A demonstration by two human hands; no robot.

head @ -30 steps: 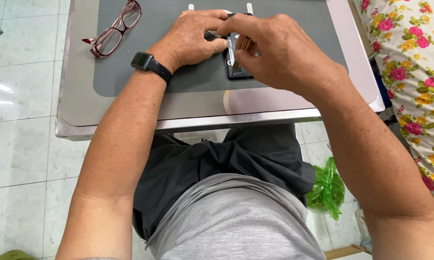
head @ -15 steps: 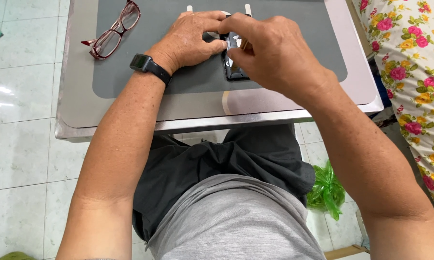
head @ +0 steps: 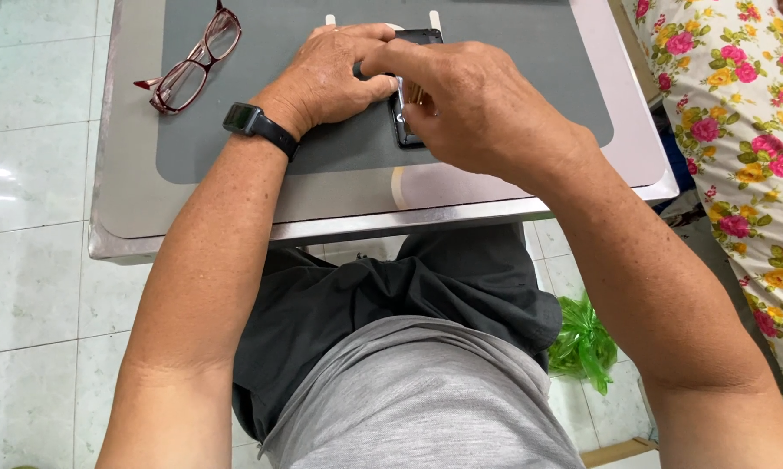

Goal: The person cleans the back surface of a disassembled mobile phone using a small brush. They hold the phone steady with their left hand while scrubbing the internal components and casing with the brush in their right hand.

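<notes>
Near the tabletop's [head: 131, 217] far left corner, a pair of red-framed glasses [head: 189, 62] lies folded open, half on the bare metal and half on the dark grey mat [head: 530, 78] that covers most of the surface. A black watch [head: 251, 122] sits on the left wrist, just right of the glasses. The left hand [head: 326, 78] rests palm down on the mat near the far edge, fingers curled and pressing against the left side of a small black phone [head: 413, 87], which lies flat on the mat around the middle of the tabletop. The right hand [head: 487, 108] covers most of the phone from the right; its thumb and forefinger are pinched shut on a thin metal tool [head: 406, 91] held over the phone. Two small white pegs [head: 331, 19] stand at the far edge behind the hands. Beyond the tabletop's right edge hangs a flowered cloth [head: 739, 104], and a green plastic bag [head: 582, 339] lies on the tiled floor [head: 27, 287].
</notes>
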